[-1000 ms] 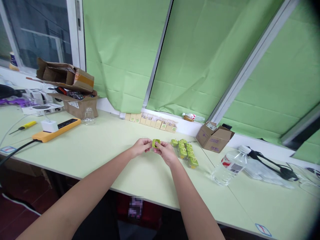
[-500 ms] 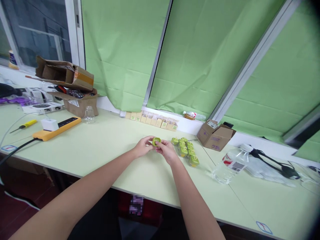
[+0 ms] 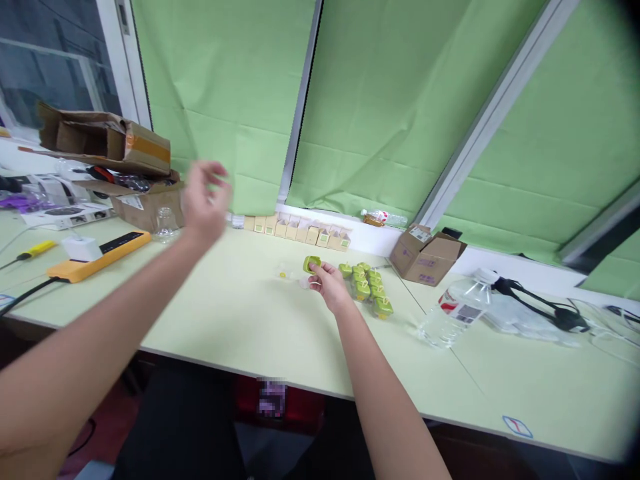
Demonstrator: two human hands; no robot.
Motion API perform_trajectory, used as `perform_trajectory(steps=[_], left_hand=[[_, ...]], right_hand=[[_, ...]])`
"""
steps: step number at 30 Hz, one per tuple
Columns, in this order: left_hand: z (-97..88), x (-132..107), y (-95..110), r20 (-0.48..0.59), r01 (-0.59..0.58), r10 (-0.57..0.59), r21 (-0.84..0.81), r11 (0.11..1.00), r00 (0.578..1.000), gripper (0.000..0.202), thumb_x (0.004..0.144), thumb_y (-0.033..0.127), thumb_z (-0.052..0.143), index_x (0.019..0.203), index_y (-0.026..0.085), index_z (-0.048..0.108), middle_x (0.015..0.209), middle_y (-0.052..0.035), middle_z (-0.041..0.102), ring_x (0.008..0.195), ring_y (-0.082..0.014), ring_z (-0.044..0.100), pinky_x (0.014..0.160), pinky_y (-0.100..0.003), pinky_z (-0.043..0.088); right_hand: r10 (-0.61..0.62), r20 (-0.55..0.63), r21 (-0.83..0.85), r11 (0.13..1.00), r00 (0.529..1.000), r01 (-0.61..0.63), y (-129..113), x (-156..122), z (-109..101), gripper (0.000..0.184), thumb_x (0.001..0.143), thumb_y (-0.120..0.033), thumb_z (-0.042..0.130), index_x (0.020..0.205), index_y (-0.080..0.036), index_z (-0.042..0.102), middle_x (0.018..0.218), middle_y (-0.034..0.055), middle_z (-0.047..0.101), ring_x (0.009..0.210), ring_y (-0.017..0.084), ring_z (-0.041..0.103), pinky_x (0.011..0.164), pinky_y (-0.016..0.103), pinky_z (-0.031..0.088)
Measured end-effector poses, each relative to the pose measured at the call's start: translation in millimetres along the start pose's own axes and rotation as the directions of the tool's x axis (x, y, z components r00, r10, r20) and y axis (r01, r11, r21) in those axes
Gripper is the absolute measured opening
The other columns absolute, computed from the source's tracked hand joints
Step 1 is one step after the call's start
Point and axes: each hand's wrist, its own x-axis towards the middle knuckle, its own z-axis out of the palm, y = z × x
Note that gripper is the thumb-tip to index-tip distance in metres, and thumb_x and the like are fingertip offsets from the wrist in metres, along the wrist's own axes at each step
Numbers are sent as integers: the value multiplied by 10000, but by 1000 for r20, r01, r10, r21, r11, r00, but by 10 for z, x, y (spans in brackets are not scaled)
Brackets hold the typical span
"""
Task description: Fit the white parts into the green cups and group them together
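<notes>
One green part pinched by right hand fingers; left hand raised, fingers loosely spread.

Looked like a small assembly/packing workshop, not a home. Long pale-green worktop ran under a window w/ green blinds. Opened cardboard boxes were stacked far left, and a small carton sat by the sill. Row of identical little product boxes stood along the wall, w/ a batch of small green parts lined up near them. Orange power strip, yellow-handled screwdriver & black cables lay about.
</notes>
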Motion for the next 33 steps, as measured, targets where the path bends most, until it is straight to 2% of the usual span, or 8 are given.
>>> perform_trajectory(steps=[2,4,5,9,17,22,29,33], left_hand=[[307,-539,68,413,4,32,-84,996,910,326,860,192,579,1181,170,526,1155,-97,611,984,-201,602,807,-366,531],[632,-1084,187,717,-85,189,-179,980,671,491,815,232,624,1291,223,503,1361,-98,528,1183,-256,554,941,-401,507],[771,-1284,242,752,-94,198,-179,979,629,558,807,215,608,1346,242,469,1448,-94,455,1245,-266,519,978,-403,494],[1079,-1494,284,694,-19,75,-87,996,716,691,803,156,544,1460,212,335,1417,-111,487,1292,-268,474,1050,-421,453],[1009,-1475,58,683,-51,141,-151,987,716,461,824,234,631,1275,220,541,1130,-79,637,1092,-243,577,950,-394,492],[1000,-1473,-34,623,-10,84,-121,993,777,379,816,281,656,1181,229,567,1108,-66,629,1045,-232,586,880,-364,501],[977,-1425,-264,532,171,-180,67,983,828,356,780,343,677,1088,220,547,970,-36,632,909,-213,599,789,-345,488],[960,-1441,-232,560,151,-165,72,986,812,343,793,341,660,1099,227,555,941,-29,637,874,-205,592,770,-338,470]], right_hand=[[-2,-1,-38,999,1000,2,42,11,-16,353,623,-419,816,821,-191,634,801,11,663,569,91,579,485,204,471],[-13,-55,-54,998,998,10,69,11,-46,353,618,-426,808,807,-193,621,779,10,665,568,93,574,470,195,449],[-21,-89,-56,998,996,16,73,10,-65,351,615,-425,805,797,-196,613,771,8,665,567,93,568,466,194,441],[-41,-145,-76,997,989,31,62,16,-141,341,605,-424,806,796,-200,633,790,-1,660,565,90,550,458,203,432],[-125,51,-287,948,991,134,104,-8,-112,342,623,-459,796,773,-183,658,613,-25,604,485,83,457,442,216,364],[-132,87,-343,927,987,154,105,-30,-121,341,781,-493,633,972,-212,665,971,50,679,808,182,627,595,262,502],[-278,318,-804,427,906,414,378,-7,-144,344,844,-228,542,1178,-228,628,1177,109,592,1080,230,582,1003,397,433],[-311,242,-842,403,919,358,396,9,-139,302,873,-239,506,1154,-229,617,1090,103,571,867,201,623,906,404,493]])
